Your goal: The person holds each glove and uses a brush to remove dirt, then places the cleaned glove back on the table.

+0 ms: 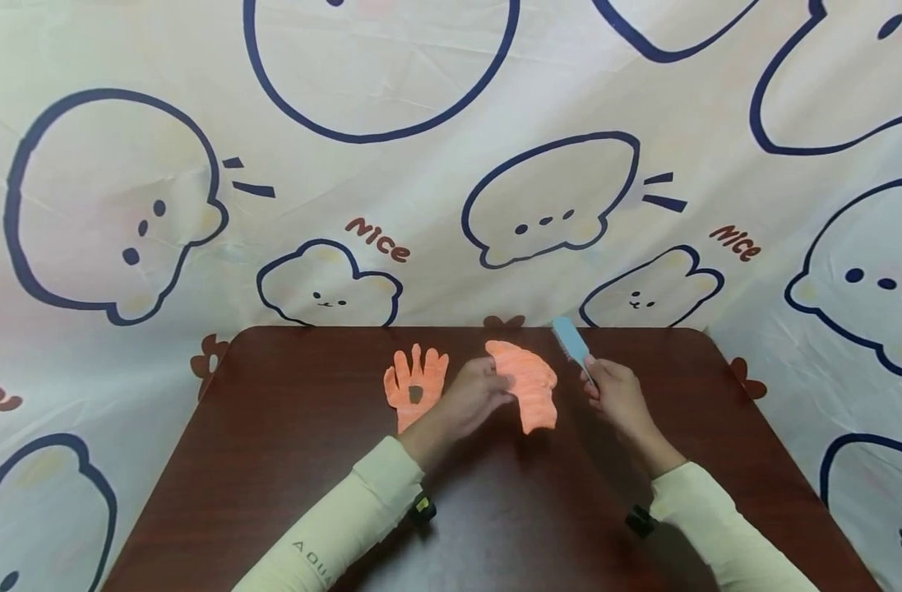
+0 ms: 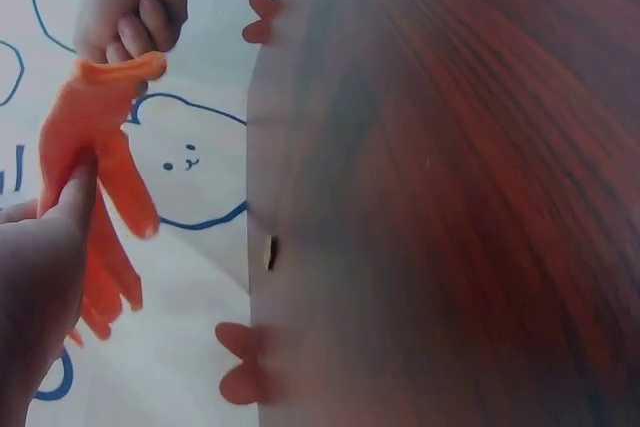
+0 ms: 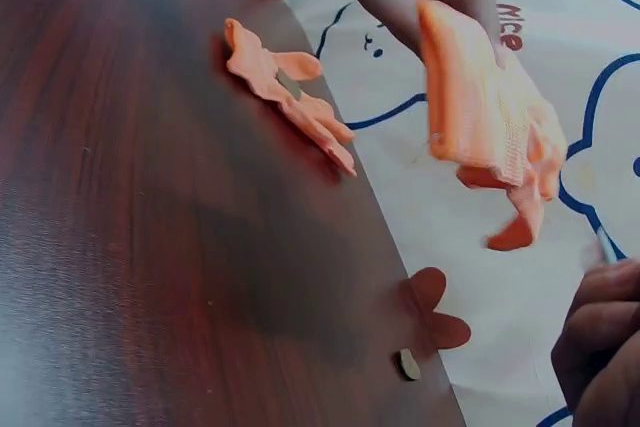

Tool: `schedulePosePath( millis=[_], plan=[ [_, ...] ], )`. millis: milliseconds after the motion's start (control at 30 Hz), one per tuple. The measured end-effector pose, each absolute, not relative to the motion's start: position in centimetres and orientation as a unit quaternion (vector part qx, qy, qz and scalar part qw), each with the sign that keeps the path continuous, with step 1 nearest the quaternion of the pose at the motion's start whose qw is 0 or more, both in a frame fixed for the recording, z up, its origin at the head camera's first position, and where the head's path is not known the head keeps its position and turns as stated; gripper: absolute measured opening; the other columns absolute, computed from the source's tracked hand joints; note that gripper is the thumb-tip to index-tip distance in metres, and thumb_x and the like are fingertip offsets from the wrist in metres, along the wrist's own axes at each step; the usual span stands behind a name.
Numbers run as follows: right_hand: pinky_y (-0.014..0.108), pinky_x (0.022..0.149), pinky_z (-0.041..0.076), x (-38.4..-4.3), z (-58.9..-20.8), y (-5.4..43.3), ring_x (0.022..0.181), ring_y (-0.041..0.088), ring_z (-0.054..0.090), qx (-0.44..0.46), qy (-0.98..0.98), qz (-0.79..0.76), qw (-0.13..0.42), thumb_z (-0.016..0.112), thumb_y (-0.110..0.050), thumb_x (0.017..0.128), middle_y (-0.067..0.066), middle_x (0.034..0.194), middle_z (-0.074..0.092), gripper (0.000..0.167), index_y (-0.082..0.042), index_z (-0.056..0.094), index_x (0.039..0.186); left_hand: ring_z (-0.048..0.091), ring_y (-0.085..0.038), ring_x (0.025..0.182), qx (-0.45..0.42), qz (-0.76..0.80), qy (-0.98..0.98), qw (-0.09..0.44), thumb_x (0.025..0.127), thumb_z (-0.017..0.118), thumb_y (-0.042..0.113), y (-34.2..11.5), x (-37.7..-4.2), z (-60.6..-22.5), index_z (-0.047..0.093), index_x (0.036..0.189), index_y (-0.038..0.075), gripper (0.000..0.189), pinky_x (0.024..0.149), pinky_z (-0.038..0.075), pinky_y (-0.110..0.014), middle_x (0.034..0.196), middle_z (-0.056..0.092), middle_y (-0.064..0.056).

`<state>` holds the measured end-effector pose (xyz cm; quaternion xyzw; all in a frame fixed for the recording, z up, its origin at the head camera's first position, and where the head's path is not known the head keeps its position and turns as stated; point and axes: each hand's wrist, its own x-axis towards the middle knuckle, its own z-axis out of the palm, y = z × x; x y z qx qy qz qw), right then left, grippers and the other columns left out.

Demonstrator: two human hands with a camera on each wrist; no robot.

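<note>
My left hand (image 1: 474,396) grips an orange knitted glove (image 1: 528,386) in the air over the table, thumb on its near side. In the left wrist view the cuff of that glove (image 2: 120,69) points up and its fingers hang down. My right hand (image 1: 617,395) holds a light blue brush (image 1: 571,339) by the handle, its bristled head tilted up and to the left, apart from the glove. A second orange glove (image 1: 402,385) lies flat on the table to the left, fingers away from me, with a dark brownish patch (image 1: 416,395) on its palm.
The dark wooden table (image 1: 273,477) has rounded far corners. Behind it hangs a white cloth (image 1: 436,189) printed with cartoon outlines. Close to the far table edge, a small flat brownish piece (image 3: 408,365) lies in the right wrist view.
</note>
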<state>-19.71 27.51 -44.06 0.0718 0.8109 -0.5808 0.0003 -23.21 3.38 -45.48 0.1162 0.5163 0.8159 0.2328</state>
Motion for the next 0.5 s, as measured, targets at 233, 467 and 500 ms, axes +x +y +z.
schedulePosePath(
  millis=[233, 467, 500],
  plan=[
    [0.027, 0.042, 0.033, -18.5, -43.8, 25.6, 0.05, 0.01, 0.038, -0.018, 0.802, -0.595, 0.046, 0.047, -0.05, 0.106, 0.0, 0.064, 0.044, 0.054, 0.002, 0.055, 0.096, 0.041, -0.014, 0.072, 0.118, 0.816, 0.515, 0.233, 0.102, 0.047, -0.005, 3.3, -23.6, -45.6, 0.031, 0.076, 0.01, 0.034, 0.086, 0.045, -0.037, 0.069, 0.036, 0.002],
    [0.027, 0.048, 0.036, -18.3, -43.9, 25.5, 0.055, 0.014, 0.04, -0.005, 0.829, -0.558, 0.046, 0.048, -0.051, 0.106, 0.005, 0.068, 0.044, 0.053, -0.001, 0.058, 0.095, 0.043, -0.014, 0.07, 0.125, 0.803, 0.532, 0.238, 0.101, 0.049, -0.006, 3.7, -23.4, -45.6, 0.033, 0.075, 0.01, 0.034, 0.097, 0.051, -0.044, 0.068, 0.035, 0.002],
    [0.027, 0.049, 0.037, -18.4, -44.0, 25.6, 0.056, 0.015, 0.041, 0.003, 0.83, -0.555, 0.046, 0.048, -0.051, 0.106, 0.005, 0.068, 0.045, 0.052, -0.001, 0.059, 0.096, 0.042, -0.013, 0.069, 0.124, 0.802, 0.533, 0.238, 0.101, 0.049, -0.006, 3.7, -23.4, -45.7, 0.033, 0.075, 0.01, 0.035, 0.101, 0.051, -0.047, 0.067, 0.034, 0.001]
  ],
)
